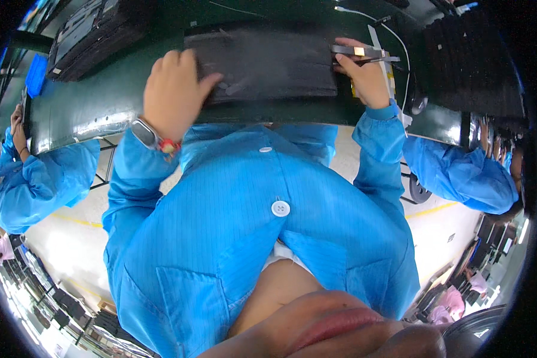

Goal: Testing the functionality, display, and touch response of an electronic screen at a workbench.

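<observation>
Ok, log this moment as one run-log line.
left hand: flat on dark rectangular panel | right hand: pinching metal tweezers at panel's right edge | surface: green workbench

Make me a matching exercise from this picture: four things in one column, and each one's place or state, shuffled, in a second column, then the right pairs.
Things:
1. left hand
2. right hand
3. wristwatch
4. white cable

Places or states:
A. strapped on the left wrist
B. pressed flat on the dark panel
C. curving over the green table, far right
D. holding a flat metal tool at the panel's right edge

Pairs: 1-B, 2-D, 3-A, 4-C
</observation>
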Motion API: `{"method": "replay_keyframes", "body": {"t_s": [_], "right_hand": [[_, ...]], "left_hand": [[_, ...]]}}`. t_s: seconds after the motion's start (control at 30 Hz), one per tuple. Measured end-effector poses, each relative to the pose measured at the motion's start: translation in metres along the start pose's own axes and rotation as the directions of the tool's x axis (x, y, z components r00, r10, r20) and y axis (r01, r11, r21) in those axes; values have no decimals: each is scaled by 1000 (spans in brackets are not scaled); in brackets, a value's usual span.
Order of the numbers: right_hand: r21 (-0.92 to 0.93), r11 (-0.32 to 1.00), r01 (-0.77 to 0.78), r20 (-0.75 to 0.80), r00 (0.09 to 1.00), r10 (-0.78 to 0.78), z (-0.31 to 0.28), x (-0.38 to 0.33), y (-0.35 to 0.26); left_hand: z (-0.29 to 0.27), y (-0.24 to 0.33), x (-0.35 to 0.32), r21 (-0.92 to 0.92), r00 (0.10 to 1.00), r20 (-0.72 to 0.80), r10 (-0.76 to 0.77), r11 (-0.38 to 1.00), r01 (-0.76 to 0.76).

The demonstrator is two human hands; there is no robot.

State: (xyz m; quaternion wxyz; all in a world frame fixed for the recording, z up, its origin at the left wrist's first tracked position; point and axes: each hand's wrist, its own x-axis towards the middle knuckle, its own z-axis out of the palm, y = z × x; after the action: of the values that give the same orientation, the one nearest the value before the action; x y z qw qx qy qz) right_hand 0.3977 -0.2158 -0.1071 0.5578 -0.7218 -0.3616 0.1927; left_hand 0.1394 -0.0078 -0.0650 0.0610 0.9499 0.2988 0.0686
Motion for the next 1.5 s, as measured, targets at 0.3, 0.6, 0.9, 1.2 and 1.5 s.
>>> {"method": "replay_keyframes", "body": {"t_s": [0.3,0.6,0.9,1.2,1.5], "right_hand": [[209,941,-265,24,964,266,-62,11,6],[203,936,-286,99,958,271,-87,14,12],[208,930,-303,241,937,252,-99,-1,10],[66,952,-299,196,940,281,-92,1,12],[-44,975,-217,159,962,221,-99,6,24]], "left_hand": [[50,86,14,-101,784,-170,597,781,-617],[49,77,36,20,765,-207,610,784,-620],[80,197,93,-335,652,-349,673,560,-757],[70,183,99,-81,673,-331,662,690,-719],[76,172,96,-133,781,-252,571,779,-613]]}}
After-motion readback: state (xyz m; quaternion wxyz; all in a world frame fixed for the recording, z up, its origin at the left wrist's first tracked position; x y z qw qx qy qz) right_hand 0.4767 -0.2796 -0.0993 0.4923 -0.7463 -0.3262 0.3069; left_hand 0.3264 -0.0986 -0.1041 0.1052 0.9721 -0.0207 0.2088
